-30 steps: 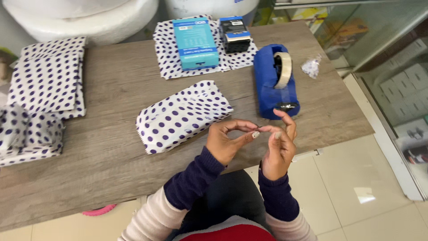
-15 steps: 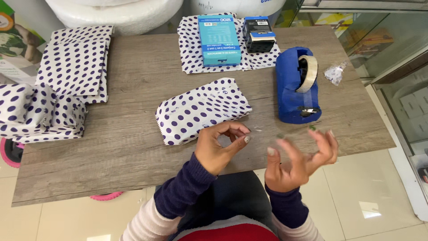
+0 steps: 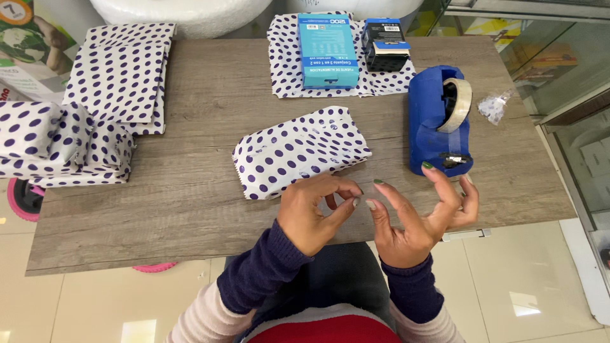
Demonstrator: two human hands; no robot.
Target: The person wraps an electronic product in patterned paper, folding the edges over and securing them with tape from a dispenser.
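Head view shows my right hand [image 3: 416,216] has swung open beside the tape dispenser [image 3: 438,121], while my left hand [image 3: 314,213] stays pinched together below the wrapped parcel [image 3: 298,149], so taping is at hand

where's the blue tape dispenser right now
The blue tape dispenser stands on the wooden table, right of the dotted wrapped parcel, just beyond the right hand.

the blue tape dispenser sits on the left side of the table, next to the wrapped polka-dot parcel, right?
Not quite. The head view shows the blue tape dispenser on the right side of the table, to the right of the wrapped polka-dot parcel.
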